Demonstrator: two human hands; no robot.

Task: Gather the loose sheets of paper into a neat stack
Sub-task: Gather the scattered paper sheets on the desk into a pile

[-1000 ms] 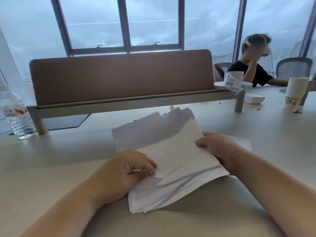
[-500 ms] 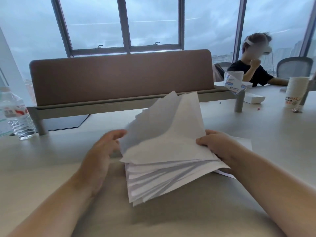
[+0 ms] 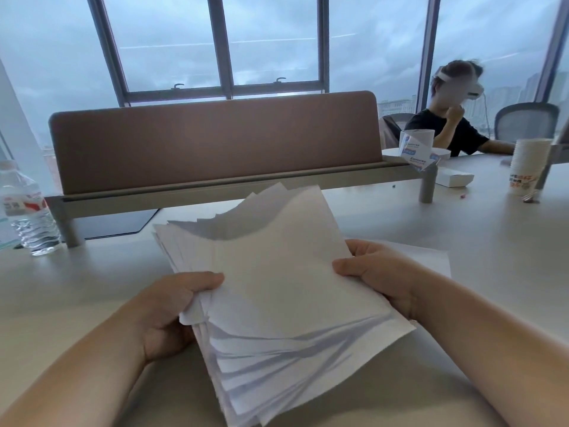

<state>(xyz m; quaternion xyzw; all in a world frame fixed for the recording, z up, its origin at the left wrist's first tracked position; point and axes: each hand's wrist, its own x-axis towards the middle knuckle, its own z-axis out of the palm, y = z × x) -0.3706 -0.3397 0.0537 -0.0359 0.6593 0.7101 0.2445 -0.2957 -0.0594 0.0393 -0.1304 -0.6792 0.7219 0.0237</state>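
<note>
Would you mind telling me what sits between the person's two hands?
In the head view, the bundle of paper sheets fills the stretch between the left hand and right hand.

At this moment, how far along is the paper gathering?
Mostly gathered: the sheets form one bundle, gripped by the left hand and right hand at its sides. In hand: squaring up, since the edges still fan out unevenly along the near and far sides. Left: aligning those edges, and one sheet lying on the table beyond the right hand.
</note>
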